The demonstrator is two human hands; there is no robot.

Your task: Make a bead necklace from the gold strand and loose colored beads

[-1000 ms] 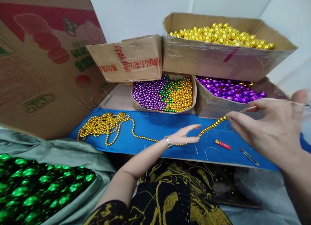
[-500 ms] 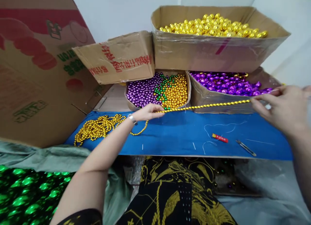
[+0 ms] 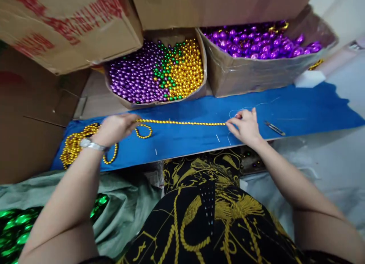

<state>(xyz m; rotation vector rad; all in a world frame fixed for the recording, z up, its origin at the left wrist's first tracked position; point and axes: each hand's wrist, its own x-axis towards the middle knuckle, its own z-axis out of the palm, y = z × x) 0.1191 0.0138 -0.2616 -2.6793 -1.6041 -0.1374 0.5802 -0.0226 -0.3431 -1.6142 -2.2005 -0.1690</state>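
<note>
A gold bead string (image 3: 182, 122) is stretched almost level between my two hands, just over the blue cloth (image 3: 188, 140). My left hand (image 3: 116, 128), with a watch at the wrist, pinches its left end; a short loop of gold beads (image 3: 144, 131) hangs or lies beside those fingers. At the other end, my right hand (image 3: 245, 129) pinches the string between thumb and fingertips. Gold bead strands (image 3: 74, 144) lie piled on the cloth behind and left of my left wrist. Near my right hand are thin white threads (image 3: 264, 103).
A box of purple, green and gold beads (image 3: 205, 72) stands behind the cloth, beside a box of large purple beads (image 3: 228, 79). A printed carton (image 3: 82, 28) sits upper left. A utility knife (image 3: 274, 128) lies on the right. Green beads (image 3: 19, 222) are at lower left.
My right hand has come left and nearer my body, and my left hand has shifted left. The taut string has come down toward the cloth. My view has tilted down.
</note>
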